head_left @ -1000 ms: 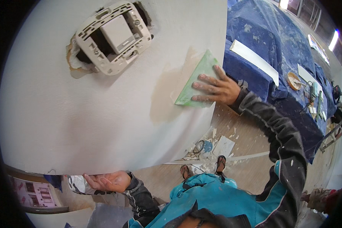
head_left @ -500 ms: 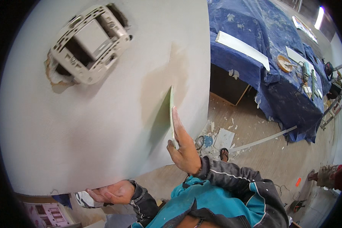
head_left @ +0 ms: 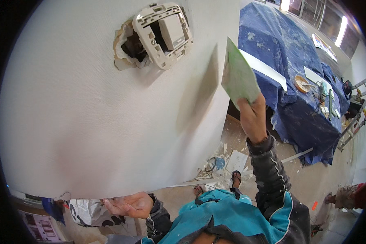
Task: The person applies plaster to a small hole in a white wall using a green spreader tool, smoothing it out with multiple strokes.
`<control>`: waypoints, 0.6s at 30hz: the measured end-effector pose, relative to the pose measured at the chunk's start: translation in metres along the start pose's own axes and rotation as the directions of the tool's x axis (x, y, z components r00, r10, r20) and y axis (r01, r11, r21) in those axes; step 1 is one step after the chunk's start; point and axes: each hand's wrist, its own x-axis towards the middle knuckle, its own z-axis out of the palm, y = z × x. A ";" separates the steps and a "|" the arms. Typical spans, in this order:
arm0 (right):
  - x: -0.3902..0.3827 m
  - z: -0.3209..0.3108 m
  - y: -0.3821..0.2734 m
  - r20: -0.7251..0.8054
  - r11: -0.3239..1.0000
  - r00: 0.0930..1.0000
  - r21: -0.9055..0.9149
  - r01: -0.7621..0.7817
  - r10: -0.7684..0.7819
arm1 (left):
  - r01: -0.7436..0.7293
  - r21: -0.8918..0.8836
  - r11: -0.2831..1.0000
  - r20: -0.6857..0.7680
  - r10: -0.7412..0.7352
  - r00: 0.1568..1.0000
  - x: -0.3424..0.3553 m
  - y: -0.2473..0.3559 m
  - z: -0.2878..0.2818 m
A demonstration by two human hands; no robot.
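Observation:
My right hand [head_left: 253, 118] grips the lower end of a flat, thin green putty spreader [head_left: 240, 75] with whitish smears. Its blade stands up at the wall's right edge and casts a shadow on the white wall [head_left: 89, 114]. Whether it touches the wall I cannot tell. A darker, damp-looking patch [head_left: 197, 107] lies to its left. Above, a cream switch frame [head_left: 163, 36] hangs tilted in front of a rough-edged hole [head_left: 130, 44]. My left hand [head_left: 128, 205] is low at the wall's bottom edge, palm up, fingers loosely apart, with nothing visible in it.
A blue dust sheet [head_left: 260, 36] covers a table carrying white strips, a bowl of paste [head_left: 302, 83] and tools. Scraps and a long strip [head_left: 290, 157] litter the floor. A white plastic bag [head_left: 87, 211] sits beside my left hand. At right are a ladder [head_left: 356, 118] and another person's leg [head_left: 345, 198].
My right hand has moved up and right with the spreader, from the damp patch to the wall's edge, turning its flat face into view. The view has shifted; my left hand stays low.

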 end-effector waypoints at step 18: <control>-0.072 0.052 0.036 0.524 0.754 0.743 -0.258 0.604 -0.416 | -0.060 0.429 0.901 0.090 0.023 0.996 0.006 0.015 0.006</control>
